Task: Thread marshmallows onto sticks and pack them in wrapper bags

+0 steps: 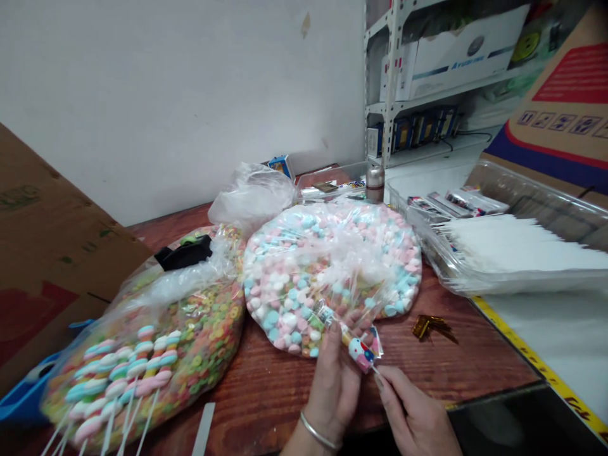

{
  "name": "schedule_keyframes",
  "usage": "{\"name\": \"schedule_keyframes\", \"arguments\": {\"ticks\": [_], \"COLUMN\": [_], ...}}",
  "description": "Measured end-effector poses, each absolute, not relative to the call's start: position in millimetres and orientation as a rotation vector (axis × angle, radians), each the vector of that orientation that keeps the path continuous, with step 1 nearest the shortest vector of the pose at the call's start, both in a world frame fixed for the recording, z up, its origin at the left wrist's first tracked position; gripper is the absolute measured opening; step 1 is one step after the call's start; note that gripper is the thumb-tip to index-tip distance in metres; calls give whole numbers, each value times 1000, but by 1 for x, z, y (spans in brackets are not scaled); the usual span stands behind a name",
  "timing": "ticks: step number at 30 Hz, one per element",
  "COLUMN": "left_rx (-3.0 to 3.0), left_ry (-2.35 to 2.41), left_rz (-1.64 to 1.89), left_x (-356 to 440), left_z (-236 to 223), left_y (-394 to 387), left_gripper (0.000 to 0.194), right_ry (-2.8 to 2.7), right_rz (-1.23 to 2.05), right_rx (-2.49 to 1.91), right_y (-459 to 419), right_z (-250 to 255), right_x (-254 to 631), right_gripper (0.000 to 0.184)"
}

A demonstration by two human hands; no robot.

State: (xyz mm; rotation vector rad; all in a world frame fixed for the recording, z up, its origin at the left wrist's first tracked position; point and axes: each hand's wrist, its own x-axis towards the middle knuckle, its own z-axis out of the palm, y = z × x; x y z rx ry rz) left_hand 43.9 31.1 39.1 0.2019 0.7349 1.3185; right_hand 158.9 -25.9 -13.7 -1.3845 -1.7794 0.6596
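My left hand (334, 380), with a silver bangle on the wrist, is closed round a small printed cellophane packet (363, 350) with a cartoon figure on it. My right hand (412, 411) pinches the thin white stick that juts from the packet's lower end. Both hands hover over the brown wooden table (266, 386), just in front of a big clear bag of pink, blue and white marshmallows (327, 266).
At the left lies a clear bag of coloured cereal rings (199, 335) with several twisted marshmallow sticks (123, 373) on top. A clear tray of white sticks (517, 253) stands at the right, gold twist ties (427, 326) beside it. Cardboard boxes (42, 253) and a metal shelf (394, 82) border the table.
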Motion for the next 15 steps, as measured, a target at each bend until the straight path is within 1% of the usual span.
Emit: {"name": "schedule_keyframes", "arguments": {"ticks": [4, 6, 8, 10, 13, 15], "left_rx": [169, 205, 238, 272, 342, 336], "left_ry": [760, 759, 770, 801, 846, 860], "left_rz": [1343, 1311, 1279, 1268, 1271, 1242], "left_x": [43, 53, 61, 64, 62, 62], "left_z": [41, 39, 35, 32, 29, 26], "left_y": [37, 30, 22, 17, 15, 14], "left_gripper": [11, 17, 17, 15, 19, 20], "right_ry": [-1775, -1750, -1701, -1649, -1545, -1409], "right_rz": [674, 656, 685, 806, 1049, 1151], "right_rx": [-1406, -1461, -1499, -1485, -1404, -1360], "right_y": [-29, -28, -25, -22, -20, -18], "right_z": [-15, -16, -16, -15, -15, -17], "right_x": [155, 152, 151, 152, 155, 154], "right_gripper": [28, 29, 29, 29, 33, 36]}}
